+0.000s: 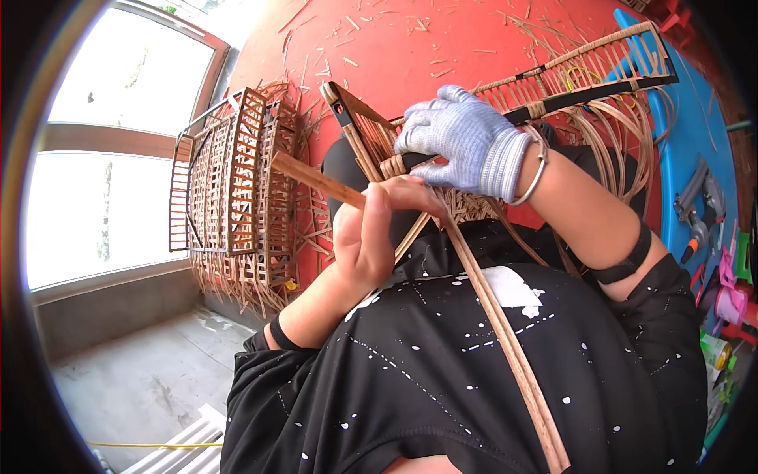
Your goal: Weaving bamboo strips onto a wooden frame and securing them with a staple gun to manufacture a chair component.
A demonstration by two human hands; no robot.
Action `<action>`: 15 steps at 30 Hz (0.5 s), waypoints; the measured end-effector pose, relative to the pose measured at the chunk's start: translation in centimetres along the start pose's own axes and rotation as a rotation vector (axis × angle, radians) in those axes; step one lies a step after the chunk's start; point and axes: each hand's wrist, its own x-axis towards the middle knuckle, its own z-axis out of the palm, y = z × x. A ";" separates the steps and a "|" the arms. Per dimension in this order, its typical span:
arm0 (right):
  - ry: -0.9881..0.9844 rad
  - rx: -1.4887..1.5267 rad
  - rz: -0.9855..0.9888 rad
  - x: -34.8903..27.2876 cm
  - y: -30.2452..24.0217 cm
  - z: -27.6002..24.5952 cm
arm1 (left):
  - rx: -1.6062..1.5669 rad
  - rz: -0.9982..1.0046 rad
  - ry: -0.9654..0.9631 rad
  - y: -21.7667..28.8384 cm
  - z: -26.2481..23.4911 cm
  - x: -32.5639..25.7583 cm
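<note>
My left hand [365,237], bare, is closed in a pinch around a flat brown cane strip [320,183], whose end juts out to the upper left. A long pale strip [505,340] runs from beside these fingers down over my black shirt; whether it is the same piece, I cannot tell. My right hand [462,142] wears a grey-blue knitted glove. Its fingers curl over the corner of a woven cane frame [525,112] with black rails and wrapped joints. The fingertips of both hands nearly meet there. Loose strands [612,142] hang from the frame over my lap.
Stacked woven cane baskets [241,174] stand at the left by the window. Cane scraps [347,59] litter the red floor [379,47]. On the right is a blue table [671,189] with grey pistol-shaped tools [699,201]. White slats [185,446] show at the lower left.
</note>
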 end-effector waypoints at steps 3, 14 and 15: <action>0.058 0.188 -0.023 -0.8 0.6 0.8 | 0.124 0.081 -0.048 -0.2 -0.2 -0.5; 0.158 0.368 -0.058 -0.6 0.6 1.2 | 0.146 0.102 -0.152 -0.7 -0.5 -0.2; 0.155 0.373 -0.065 -0.6 0.6 1.4 | 0.124 0.100 -0.146 -0.8 -0.4 0.0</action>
